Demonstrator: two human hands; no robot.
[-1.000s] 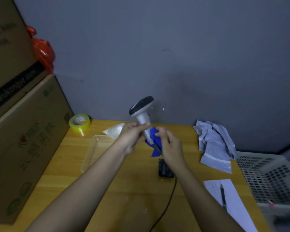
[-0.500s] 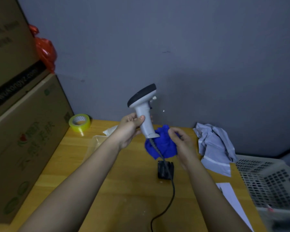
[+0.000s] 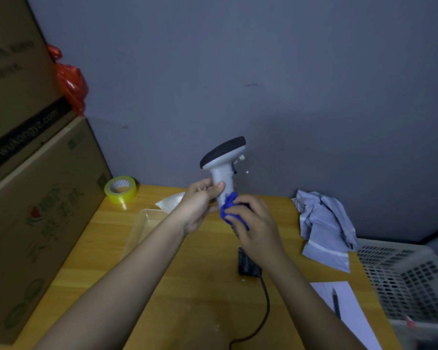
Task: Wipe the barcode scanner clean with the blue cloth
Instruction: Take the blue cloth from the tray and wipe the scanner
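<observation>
A white barcode scanner with a black top stands upright in the air above the wooden table. My left hand grips its handle from the left. My right hand holds the bunched blue cloth against the lower end of the handle. Most of the cloth is hidden inside my fingers. The scanner's black cable hangs down and runs toward the table's front edge.
A black stand sits under my right wrist. Also on the table: a clear plastic tray, a yellow tape roll, crumpled grey bags, paper with a pen. Cardboard boxes stand left, a white basket right.
My right hand, which was holding the cloth apart from the scanner to the right, has brought it back onto the bottom of the handle. The scanner stays upright in my left hand.
</observation>
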